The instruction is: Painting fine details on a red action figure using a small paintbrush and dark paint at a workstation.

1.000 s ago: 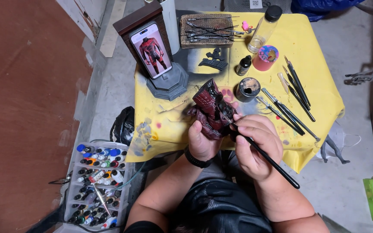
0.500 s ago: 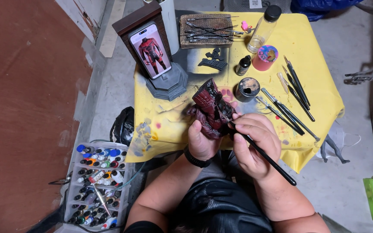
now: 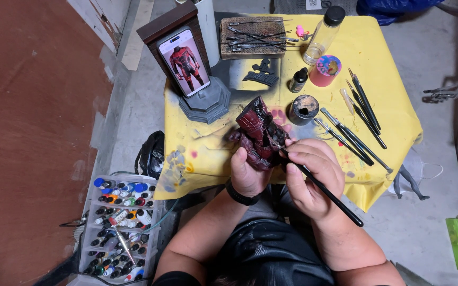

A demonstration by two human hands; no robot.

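Observation:
My left hand [image 3: 247, 172] grips a dark red model figure torso [image 3: 258, 132] from below, over the near edge of the yellow-covered table [image 3: 388, 106]. My right hand [image 3: 311, 172] holds a black paintbrush [image 3: 327, 193], its tip touching the figure's right side and its handle pointing down-right. A small open jar of dark paint [image 3: 304, 108] stands just beyond the figure.
A phone showing a red-suited figure [image 3: 185, 62] leans on a grey stand. Loose brushes [image 3: 356, 122] lie at right; a clear bottle [image 3: 322, 34], a pink cup [image 3: 325, 70] and a tool tray [image 3: 253, 37] sit farther back. A bin of paint bottles [image 3: 117, 228] stands on the floor at left.
The brush handle has swung slightly while the tip stays at the figure. Both hands remain almost in place.

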